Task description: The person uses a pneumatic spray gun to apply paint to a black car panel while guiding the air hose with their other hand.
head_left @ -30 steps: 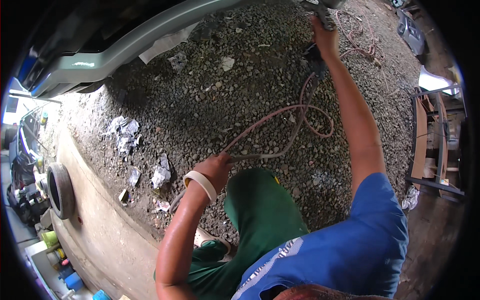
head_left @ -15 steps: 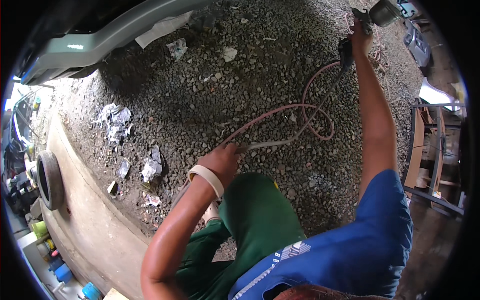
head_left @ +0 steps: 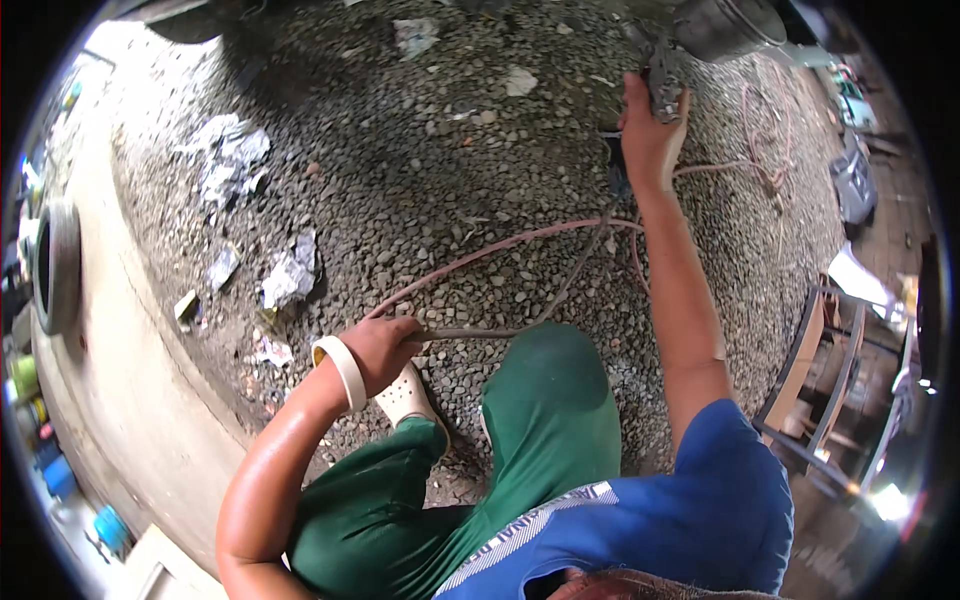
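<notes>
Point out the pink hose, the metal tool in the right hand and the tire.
Pink hose (head_left: 530, 235), head view: middle of its long curve.
Metal tool (head_left: 663, 88), head view: its grey body.
Tire (head_left: 69, 264), head view: its outer tread.

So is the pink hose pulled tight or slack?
Slack: the pink hose bends in a loose curve over the gravel from the left hand.
</notes>
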A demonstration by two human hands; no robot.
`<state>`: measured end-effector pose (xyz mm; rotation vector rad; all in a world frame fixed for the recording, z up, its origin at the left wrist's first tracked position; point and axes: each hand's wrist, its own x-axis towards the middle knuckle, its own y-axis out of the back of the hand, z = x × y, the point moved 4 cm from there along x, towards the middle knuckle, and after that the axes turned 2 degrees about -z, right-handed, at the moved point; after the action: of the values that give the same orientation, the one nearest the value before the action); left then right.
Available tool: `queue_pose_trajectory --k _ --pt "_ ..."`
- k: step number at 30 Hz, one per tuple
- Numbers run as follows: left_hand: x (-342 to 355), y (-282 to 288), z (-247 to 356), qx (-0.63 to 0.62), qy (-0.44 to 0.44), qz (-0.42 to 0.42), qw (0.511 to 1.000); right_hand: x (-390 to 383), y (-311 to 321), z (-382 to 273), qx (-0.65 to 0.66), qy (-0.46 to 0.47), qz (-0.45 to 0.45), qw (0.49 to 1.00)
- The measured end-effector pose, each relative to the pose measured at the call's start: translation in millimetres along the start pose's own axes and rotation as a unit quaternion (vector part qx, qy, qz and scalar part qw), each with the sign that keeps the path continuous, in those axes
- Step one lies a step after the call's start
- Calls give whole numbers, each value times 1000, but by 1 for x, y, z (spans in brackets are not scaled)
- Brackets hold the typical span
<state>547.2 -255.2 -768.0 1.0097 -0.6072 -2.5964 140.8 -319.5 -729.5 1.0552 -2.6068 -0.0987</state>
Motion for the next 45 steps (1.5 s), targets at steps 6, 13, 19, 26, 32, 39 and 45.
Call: queue_pose_trajectory --k 6,13,19,26,32,39,45 --pt "-63 8 -42 -19 14 59 998 -40 -133 -10 6 91 -127 988" --pt "-83 0 -56 -54 50 89 993 -80 -261 -33 -57 305 -125 942" --pt "-60 -7 -40 -22 47 73 996 -57 -257 7 -141 433 -84 886" --pt "-14 -29 -14 20 7 41 999 5 -119 67 -153 286 -39 945" --pt "31 -39 35 12 24 -32 999 56 32 96 -200 84 39 975" --pt "39 -51 54 8 -29 -7 1000 117 150 93 -317 22 173 932" --pt "-17 -15 34 -18 -26 -13 999 57 107 43 -216 16 101 971"
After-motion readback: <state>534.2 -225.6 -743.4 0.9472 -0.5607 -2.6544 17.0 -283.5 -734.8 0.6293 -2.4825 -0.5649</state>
